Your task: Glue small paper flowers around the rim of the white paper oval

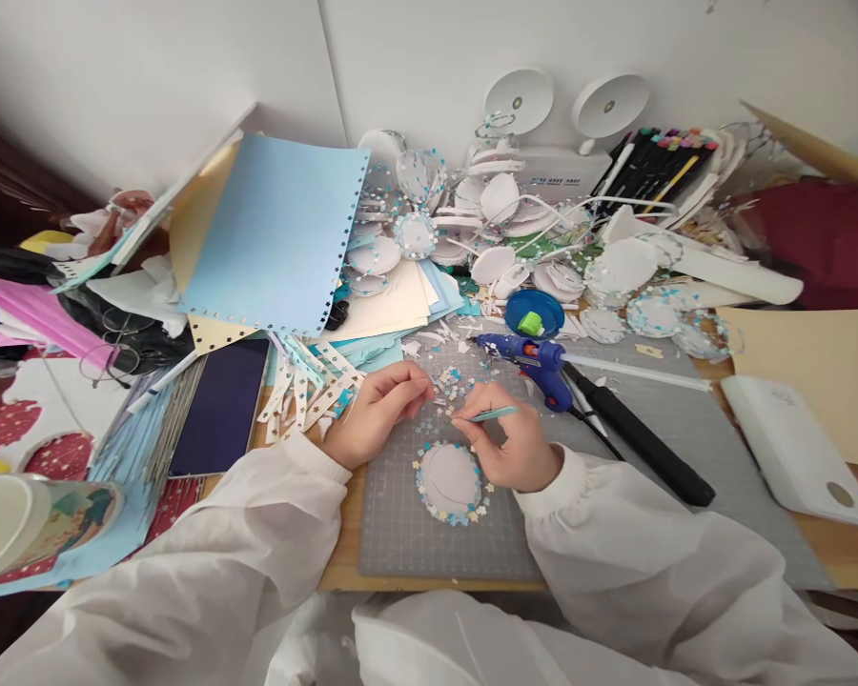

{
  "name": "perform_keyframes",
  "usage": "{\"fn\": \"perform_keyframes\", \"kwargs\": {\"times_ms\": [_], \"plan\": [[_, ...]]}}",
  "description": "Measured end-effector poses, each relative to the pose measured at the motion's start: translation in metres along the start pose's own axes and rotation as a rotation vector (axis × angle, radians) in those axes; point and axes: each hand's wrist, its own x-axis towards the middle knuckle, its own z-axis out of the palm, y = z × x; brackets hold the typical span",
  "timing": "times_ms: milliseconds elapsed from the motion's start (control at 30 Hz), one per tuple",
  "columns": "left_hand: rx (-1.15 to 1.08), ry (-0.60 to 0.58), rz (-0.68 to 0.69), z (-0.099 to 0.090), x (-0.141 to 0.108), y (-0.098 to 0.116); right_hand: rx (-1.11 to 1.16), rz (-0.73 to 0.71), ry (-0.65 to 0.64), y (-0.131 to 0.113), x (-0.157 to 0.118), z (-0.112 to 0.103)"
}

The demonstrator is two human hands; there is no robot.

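Observation:
My right hand (504,438) is closed around slim light-blue tweezers (495,413), their tips pointing left toward small loose paper stars (454,383). To its left, my left hand (382,405) hovers over the mat with thumb and forefinger pinched together; what lies between them, if anything, is too small to see. Just below both hands, a round white disc (449,479) lies flat on the grey cutting mat (429,553). Blue, white and cream stars ring its edge. A blue glue gun (525,354) rests beyond my right hand.
White discs with star-dotted wires (416,233) crowd the back. Blue card (282,229) with a star-punched edge leans at left, near cut paper strips (311,376). A dark phone-like slab (221,405), paper cup (50,519), black rod (640,433) and white power bank (801,448) flank the mat.

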Motion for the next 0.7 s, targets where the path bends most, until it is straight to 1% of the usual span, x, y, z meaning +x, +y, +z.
{"fn": "perform_keyframes", "kwargs": {"times_ms": [200, 267, 300, 367, 400, 533, 600, 700], "plan": [[0.033, -0.008, -0.009, 0.001, 0.0, 0.0, 0.096, 0.037, 0.266, -0.005, 0.007, -0.004], [0.057, -0.012, -0.021, 0.002, -0.001, 0.001, 0.114, 0.072, 0.32, -0.006, 0.008, -0.006], [0.068, -0.016, -0.026, 0.002, -0.001, 0.001, 0.122, 0.09, 0.327, -0.005, 0.008, -0.006], [0.071, -0.019, -0.026, 0.002, 0.0, 0.001, 0.124, 0.105, 0.292, -0.005, 0.008, -0.007], [0.062, -0.018, -0.024, 0.002, 0.0, 0.001, 0.119, 0.102, 0.253, -0.004, 0.007, -0.007], [0.02, -0.013, -0.021, 0.001, 0.0, 0.001, 0.059, 0.05, 0.048, 0.0, 0.003, -0.006], [0.019, -0.016, -0.022, 0.001, 0.0, 0.001, 0.035, 0.023, -0.031, 0.002, 0.001, -0.005], [0.023, -0.013, -0.023, 0.001, 0.0, 0.001, -0.004, -0.006, -0.068, 0.005, -0.002, -0.003]]}}
